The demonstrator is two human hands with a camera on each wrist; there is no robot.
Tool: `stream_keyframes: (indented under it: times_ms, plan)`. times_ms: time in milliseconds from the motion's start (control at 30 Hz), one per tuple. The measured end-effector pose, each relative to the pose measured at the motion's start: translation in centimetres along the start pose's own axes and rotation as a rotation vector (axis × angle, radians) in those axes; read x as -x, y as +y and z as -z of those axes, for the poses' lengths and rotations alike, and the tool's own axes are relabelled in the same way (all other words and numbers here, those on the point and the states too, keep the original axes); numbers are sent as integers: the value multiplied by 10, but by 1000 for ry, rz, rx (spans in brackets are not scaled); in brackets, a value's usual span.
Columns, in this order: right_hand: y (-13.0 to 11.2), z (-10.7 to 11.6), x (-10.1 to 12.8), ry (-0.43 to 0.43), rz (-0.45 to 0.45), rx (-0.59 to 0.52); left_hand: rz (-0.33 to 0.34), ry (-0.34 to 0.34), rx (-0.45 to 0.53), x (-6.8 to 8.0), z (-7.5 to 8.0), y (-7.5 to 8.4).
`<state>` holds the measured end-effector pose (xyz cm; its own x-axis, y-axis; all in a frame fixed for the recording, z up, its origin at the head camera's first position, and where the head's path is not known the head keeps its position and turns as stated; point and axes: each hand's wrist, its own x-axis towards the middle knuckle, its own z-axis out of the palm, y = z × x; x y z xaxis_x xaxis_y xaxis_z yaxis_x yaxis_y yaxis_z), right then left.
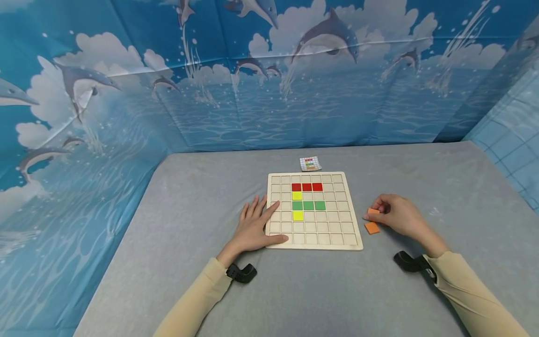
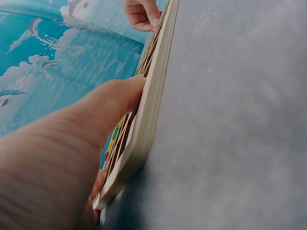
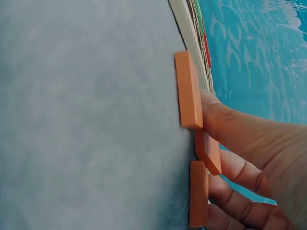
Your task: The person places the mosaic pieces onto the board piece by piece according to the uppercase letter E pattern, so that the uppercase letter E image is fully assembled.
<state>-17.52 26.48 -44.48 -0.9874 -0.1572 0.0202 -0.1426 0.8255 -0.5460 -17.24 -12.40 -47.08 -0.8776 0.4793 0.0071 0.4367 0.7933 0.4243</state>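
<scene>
A pale wooden grid board (image 1: 311,238) lies on the grey table. My left hand (image 1: 252,229) rests spread over its left edge, the thumb (image 2: 122,96) lying on the near rim in the left wrist view. Beyond the right edge, my right hand (image 1: 397,214) pinches an orange square tile (image 3: 209,152), tilted between thumb and fingers. Another orange tile (image 1: 372,228) lies flat just nearer me. The right wrist view shows a third orange tile (image 3: 198,194) under the fingers, hidden by the hand from above. Red tiles (image 1: 307,187), yellow tiles (image 1: 298,215) and green tiles (image 1: 309,205) sit in the grid.
Behind the board lies a small card (image 1: 310,163) printed with a coloured grid pattern. A blue dolphin-print curtain (image 1: 269,107) hangs along the table's back and left sides. Black straps with cameras (image 1: 242,273) sit on both wrists.
</scene>
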Motion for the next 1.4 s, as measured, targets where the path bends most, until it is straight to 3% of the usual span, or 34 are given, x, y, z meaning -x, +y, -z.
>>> stream_keyframes:
  times_ms: [400, 667, 1100, 1300, 1400]
  plan:
    - [-6, -1, 0, 73, 21, -27, 4, -4, -2, 0, -1, 0]
    - [-18, -16, -2, 187, 193, -11, -1, 3, -7, -1, -1, -1]
    - [-73, -41, -2, -23, 266, -294, -13, 8, 3, 0, -1, -2]
    - [-92, -54, -6, -142, 273, -376, -7, 11, -3, 0, -1, -1]
    - [-100, -61, -8, -162, 298, -383, 0, 13, -8, 0, -1, -2]
